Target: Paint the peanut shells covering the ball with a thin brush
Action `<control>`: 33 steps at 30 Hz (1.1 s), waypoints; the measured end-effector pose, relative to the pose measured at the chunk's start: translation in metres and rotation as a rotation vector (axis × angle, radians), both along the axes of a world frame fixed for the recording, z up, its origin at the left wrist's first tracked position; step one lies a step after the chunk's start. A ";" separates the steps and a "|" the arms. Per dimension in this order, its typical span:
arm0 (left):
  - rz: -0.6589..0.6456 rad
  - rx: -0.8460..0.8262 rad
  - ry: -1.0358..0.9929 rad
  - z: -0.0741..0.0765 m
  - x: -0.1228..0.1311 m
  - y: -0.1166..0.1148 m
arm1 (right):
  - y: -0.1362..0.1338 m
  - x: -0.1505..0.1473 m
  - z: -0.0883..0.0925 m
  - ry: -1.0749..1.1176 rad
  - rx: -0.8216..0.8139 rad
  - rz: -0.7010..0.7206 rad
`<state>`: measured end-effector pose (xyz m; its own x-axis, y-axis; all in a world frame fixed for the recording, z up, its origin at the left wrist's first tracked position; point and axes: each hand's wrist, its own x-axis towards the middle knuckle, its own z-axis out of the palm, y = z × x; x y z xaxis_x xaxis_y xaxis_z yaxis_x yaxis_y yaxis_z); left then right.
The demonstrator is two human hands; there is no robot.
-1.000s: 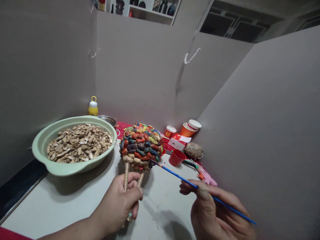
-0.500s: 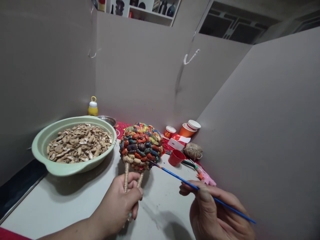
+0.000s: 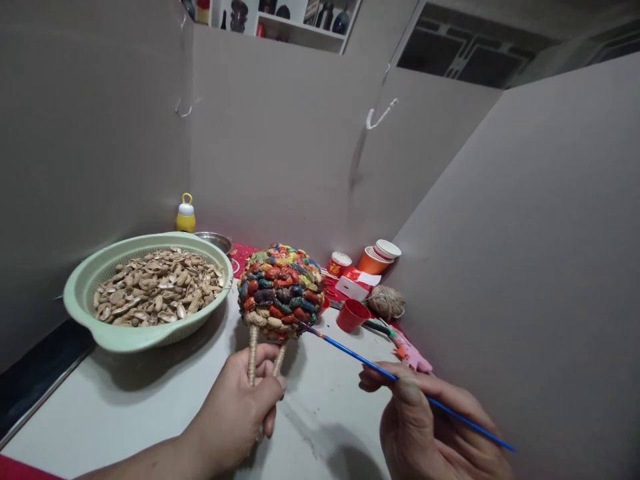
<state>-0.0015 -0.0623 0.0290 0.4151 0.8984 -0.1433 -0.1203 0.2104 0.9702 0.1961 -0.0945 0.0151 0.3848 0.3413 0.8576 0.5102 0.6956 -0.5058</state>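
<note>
A rounded craft piece [image 3: 283, 293] covered in peanut shells is held up over the white table. Most shells are painted red, blue, green, yellow or dark purple; several along its lower edge are bare tan. Two twine-wrapped legs [image 3: 253, 357] extend below it, and my left hand [image 3: 245, 400] is closed around them. Between the thumb and fingers of my right hand [image 3: 435, 420] is a thin blue paintbrush [image 3: 360, 359]. Its dark tip meets the lower right edge of the shells. A red cup [image 3: 353, 315] stands behind the brush.
A green colander [image 3: 80, 313] full of peanut shells [image 3: 160, 287] stands at left. Behind are a yellow bottle [image 3: 186, 217] and a metal bowl [image 3: 215, 240]. At the right back are paper cups [image 3: 375, 259], a twine ball [image 3: 387, 302] and a pink item [image 3: 415, 357]. Grey walls enclose the table.
Almost nothing differs. The shell-covered piece has shifted very slightly, and the brush tip stays at its lower right edge.
</note>
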 end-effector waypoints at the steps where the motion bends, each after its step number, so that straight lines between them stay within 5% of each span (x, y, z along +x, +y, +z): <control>1: 0.000 0.006 0.007 0.000 0.000 0.000 | 0.000 0.000 -0.001 -0.004 0.003 0.013; 20: -0.007 0.033 0.016 -0.001 0.002 -0.002 | -0.001 0.000 0.000 -0.027 -0.001 -0.009; 33: 0.025 0.028 0.043 -0.001 0.004 -0.002 | -0.002 -0.009 0.007 0.036 0.155 0.029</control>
<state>0.0023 -0.0642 0.0280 0.3861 0.9125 -0.1351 -0.0836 0.1804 0.9800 0.1876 -0.0970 0.0225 0.4082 0.2175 0.8866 0.4725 0.7807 -0.4090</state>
